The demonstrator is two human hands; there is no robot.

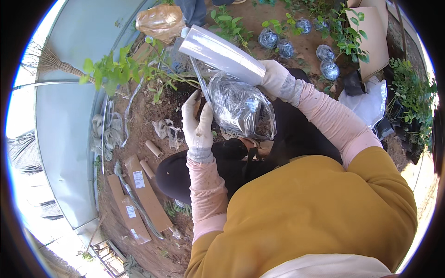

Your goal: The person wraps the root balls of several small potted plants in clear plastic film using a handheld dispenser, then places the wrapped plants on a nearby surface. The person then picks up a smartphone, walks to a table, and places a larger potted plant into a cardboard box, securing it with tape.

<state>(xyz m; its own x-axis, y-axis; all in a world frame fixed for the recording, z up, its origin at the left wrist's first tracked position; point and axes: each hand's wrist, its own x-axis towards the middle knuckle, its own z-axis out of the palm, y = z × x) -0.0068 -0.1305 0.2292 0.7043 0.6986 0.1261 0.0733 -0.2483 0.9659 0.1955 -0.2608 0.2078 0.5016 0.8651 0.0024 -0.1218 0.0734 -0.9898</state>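
My right hand (278, 80), in a white knit glove, grips one end of a thick roll of clear stretch film (222, 54). The roll points up and left over a root ball wrapped in clear film (240, 107), which rests at my legs. A strip of film (199, 78) hangs taut beside the ball's left side. From there a thin stem leads left to a leafy green plant (128, 69). My left hand (198, 125), also gloved, is at the ball's left edge, thumb and fingers apart. Whether its thumb touches the film is unclear.
Several film-wrapped root balls (285, 48) with leafy shoots lie on the soil ahead. Flattened cardboard strips (147, 194) and cardboard tubes (153, 148) are at left, near a twig broom (62, 66). A brown wrapped bundle (160, 22) stands beside another person's leg (192, 12).
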